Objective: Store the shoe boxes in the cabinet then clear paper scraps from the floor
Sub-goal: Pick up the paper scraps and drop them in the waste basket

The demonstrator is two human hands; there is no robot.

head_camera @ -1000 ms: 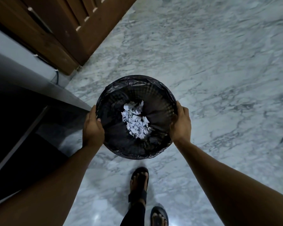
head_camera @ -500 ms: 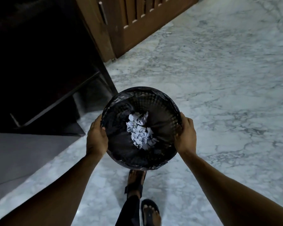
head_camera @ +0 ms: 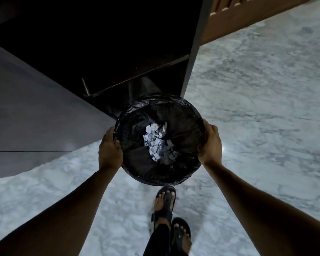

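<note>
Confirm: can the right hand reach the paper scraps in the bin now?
Likely not yet: right hand and left hand both grip the bin rim. The paper scraps lie uncovered at its bottom.

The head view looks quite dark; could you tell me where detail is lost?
Head view: the cabinet interior is near black, nothing readable inside; the paper scraps in the bin show bright; a glare spot sits on the floor beside the right hand.

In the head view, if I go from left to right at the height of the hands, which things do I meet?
grey panel → left hand → bin → paper scraps inside it → right hand → marble floor
</note>
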